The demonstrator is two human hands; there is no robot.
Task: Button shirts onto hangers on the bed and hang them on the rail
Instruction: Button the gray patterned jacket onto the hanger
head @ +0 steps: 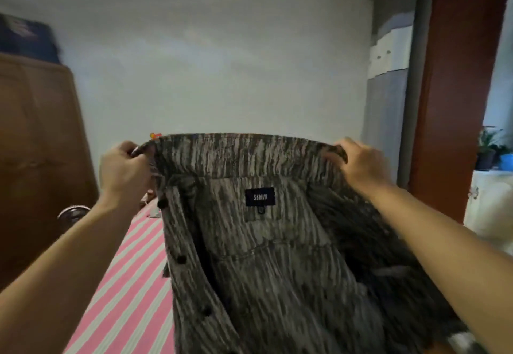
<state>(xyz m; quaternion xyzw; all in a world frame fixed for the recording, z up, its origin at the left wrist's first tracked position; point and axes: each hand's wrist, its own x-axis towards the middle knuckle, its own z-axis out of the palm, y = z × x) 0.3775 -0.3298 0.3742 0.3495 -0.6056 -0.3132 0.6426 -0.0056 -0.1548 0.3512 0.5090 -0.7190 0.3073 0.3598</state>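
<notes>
Shirt (pixel 266 242) held up in the air over the striped bed (pixel 122 284), inside facing the person, label (pixel 260 196) upright. Left hand (pixel 122 170) pinches one collar end, right hand (pixel 358 159) grips the other — collar stretched level between them, body hanging straight down. Both hands equally near. No hanger in view — likely needed next.

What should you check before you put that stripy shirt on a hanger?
1. Left hand grips the collar: ok.
2. Right hand grips the collar: ok.
3. Shirt held up, open, label facing you: ok.
4. Buttons undone: ok.
5. Hanger within reach: cannot tell, none in view.
6. Bed free for laying it down: ok on the strip that shows.
</notes>
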